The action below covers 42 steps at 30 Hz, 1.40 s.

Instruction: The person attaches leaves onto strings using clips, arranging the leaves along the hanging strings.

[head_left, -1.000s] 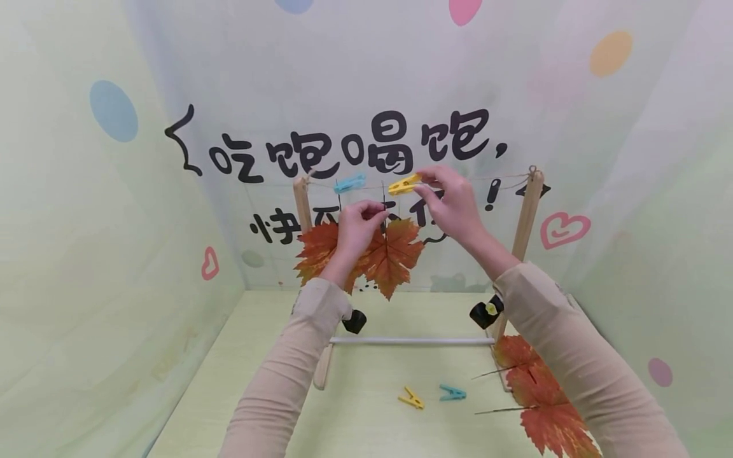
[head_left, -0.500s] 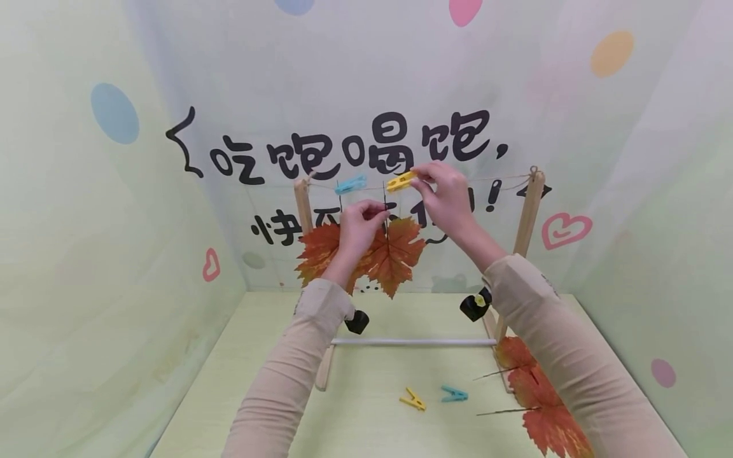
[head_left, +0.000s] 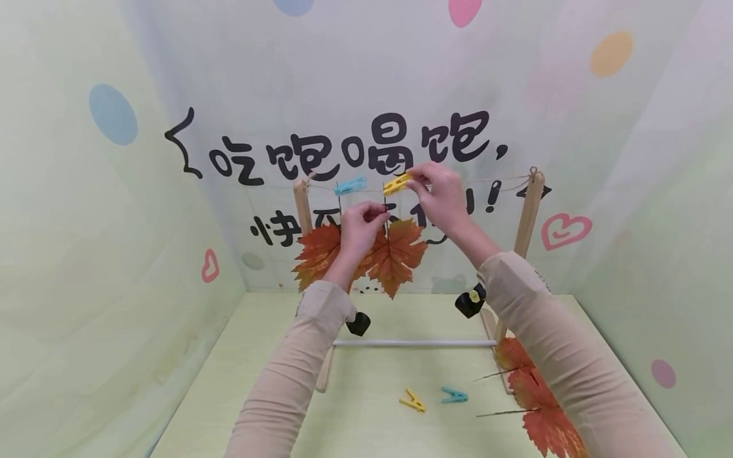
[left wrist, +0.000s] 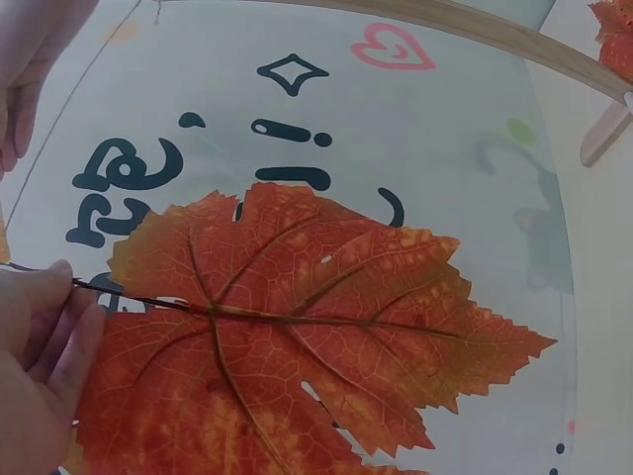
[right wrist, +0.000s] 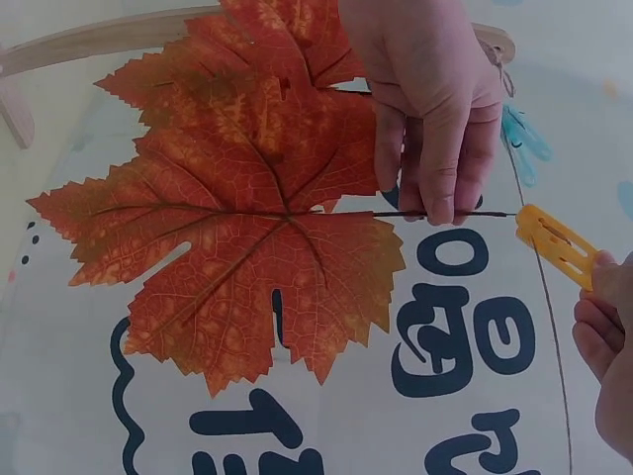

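Observation:
My left hand (head_left: 362,222) pinches the dark stem of an orange-red artificial maple leaf (head_left: 394,257), which hangs below the string. In the right wrist view the leaf's stem tip (right wrist: 502,214) reaches the end of a yellow clothespin (right wrist: 559,244). My right hand (head_left: 439,196) pinches that clothespin by its handle end, its nose right at the string (right wrist: 556,366) and stem. To the left, a blue clothespin (head_left: 350,186) sits on the string above the stem of another maple leaf (head_left: 316,249), partly hidden behind my left hand.
Two wooden posts (head_left: 529,213) carry the string, joined low down by a white rod (head_left: 415,343). A yellow clothespin (head_left: 413,400) and a blue clothespin (head_left: 455,395) lie on the table (head_left: 366,432). More maple leaves (head_left: 538,394) lie at the right, partly under my right sleeve.
My right hand has moved slightly left with the yellow clothespin, bringing its nose to the leaf's stem at the string. My left hand stays in place on the stem.

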Tool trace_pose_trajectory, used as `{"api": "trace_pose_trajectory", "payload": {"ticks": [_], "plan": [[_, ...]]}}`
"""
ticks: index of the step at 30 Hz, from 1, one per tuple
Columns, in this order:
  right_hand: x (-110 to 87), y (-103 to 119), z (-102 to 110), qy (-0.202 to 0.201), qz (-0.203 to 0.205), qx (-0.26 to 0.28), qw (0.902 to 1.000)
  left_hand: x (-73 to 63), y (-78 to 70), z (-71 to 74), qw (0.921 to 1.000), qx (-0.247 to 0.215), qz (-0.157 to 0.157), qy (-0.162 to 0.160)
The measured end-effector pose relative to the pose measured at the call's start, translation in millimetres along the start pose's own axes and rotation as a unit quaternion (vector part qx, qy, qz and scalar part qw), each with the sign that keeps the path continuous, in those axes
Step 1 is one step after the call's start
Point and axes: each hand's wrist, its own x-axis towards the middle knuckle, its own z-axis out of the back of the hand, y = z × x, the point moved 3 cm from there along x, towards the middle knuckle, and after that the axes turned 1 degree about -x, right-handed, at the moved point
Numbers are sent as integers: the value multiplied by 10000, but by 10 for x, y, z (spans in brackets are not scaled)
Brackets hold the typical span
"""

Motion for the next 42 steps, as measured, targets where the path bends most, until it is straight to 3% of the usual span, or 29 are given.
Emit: {"api": "trace_pose_trajectory", "payload": {"ticks": [25,35,42], "plan": [[-22,-27,-75,667,-611,337,9953,-47,19,20,9987,398,-325,-22],[-21,-42,-71,702,-620,385,9949,-60,-16,14,9993,311,-216,-54],[-17,-61,-41,660,-864,544,9926,-51,15,10,9989,295,-301,-178]]}}
